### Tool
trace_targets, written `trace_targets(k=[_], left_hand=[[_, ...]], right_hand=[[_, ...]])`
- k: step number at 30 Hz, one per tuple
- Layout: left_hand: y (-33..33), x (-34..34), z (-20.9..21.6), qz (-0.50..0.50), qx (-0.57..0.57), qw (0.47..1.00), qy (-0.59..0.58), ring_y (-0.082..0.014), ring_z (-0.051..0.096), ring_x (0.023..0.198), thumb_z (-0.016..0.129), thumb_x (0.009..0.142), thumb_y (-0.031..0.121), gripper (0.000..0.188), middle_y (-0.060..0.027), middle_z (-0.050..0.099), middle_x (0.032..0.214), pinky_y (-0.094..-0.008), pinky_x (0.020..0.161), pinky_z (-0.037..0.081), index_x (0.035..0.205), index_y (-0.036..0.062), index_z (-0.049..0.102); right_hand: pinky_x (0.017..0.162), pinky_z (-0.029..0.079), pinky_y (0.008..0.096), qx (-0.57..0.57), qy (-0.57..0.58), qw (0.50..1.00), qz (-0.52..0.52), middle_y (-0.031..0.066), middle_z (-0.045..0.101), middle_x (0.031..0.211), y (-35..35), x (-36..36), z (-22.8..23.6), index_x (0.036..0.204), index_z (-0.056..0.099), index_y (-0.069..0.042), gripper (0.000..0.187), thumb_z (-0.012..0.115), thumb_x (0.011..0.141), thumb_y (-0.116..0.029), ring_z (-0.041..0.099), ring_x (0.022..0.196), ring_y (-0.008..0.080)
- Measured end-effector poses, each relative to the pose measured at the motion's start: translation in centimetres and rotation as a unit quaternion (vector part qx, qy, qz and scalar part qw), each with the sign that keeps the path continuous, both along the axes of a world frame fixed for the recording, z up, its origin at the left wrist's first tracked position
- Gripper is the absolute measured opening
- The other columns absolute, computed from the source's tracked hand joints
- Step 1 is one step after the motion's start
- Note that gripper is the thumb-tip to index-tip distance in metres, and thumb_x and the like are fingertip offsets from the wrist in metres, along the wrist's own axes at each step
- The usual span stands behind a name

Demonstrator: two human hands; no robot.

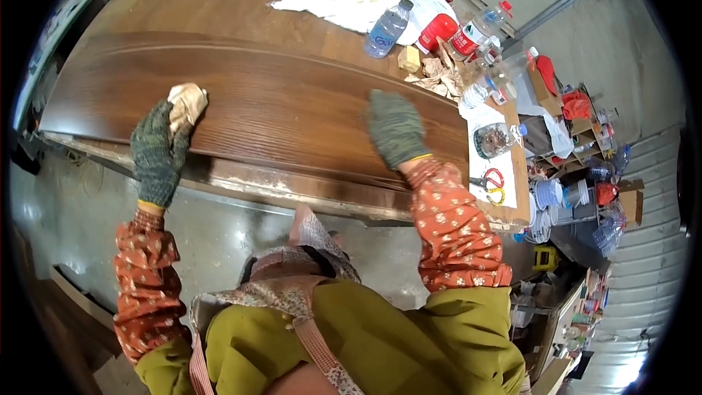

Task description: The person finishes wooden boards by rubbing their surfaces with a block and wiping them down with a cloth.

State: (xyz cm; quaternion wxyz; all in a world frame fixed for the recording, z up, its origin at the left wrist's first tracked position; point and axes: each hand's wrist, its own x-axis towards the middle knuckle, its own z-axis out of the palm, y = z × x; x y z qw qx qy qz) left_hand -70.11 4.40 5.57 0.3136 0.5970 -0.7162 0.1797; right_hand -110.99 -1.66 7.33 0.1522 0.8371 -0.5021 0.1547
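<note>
A long, dark brown wooden panel (292,106) with a raised, curved moulding lies across the worktable. My left hand (157,153), in a dark green knitted glove, grips a crumpled beige cloth (187,106) near the panel's left end. Thumb and fingers close round the cloth, which rests on the wood. My right hand (397,128), in a matching glove, lies flat on the panel's right half, and no object shows in it.
At the table's far right stand a clear bottle (389,28), a red-capped bottle (480,29) and a yellow block (409,59). Scissors (495,184) and a bottle on its side (499,139) lie on white paper at the right edge. A white cloth (340,1) lies behind the panel.
</note>
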Motion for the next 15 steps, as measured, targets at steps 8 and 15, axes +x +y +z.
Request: trace_targets(k=[8,15], left_hand=[[0.3,0.2,-0.1,0.029,-0.031,0.999,0.013,-0.0340,0.055,0.104,0.066,0.083,0.025,0.046,-0.0169,0.058,0.117,-0.0453,0.094,0.040,0.121,0.0025,0.053],[0.3,2.2,-0.6,0.020,-0.036,0.999,-0.004,-0.0352,0.055,0.104,0.065,0.083,0.024,0.047,-0.0167,0.059,0.116,-0.0455,0.093,0.040,0.123,0.0026,0.053]], right_hand=[[0.070,0.050,0.0430,-0.023,0.050,0.975,-0.215,0.0157,0.065,0.085,-1.8,-7.9,-0.1,0.086,0.066,-0.006,0.017,0.051,0.081,-0.011,0.063,0.079,0.0339],[0.085,0.046,0.0424,-0.037,0.021,0.994,0.105,0.0194,0.062,0.100,-3.9,11.6,-2.1,0.105,0.061,-0.003,0.029,0.048,0.081,-0.013,0.060,0.093,0.0316]])
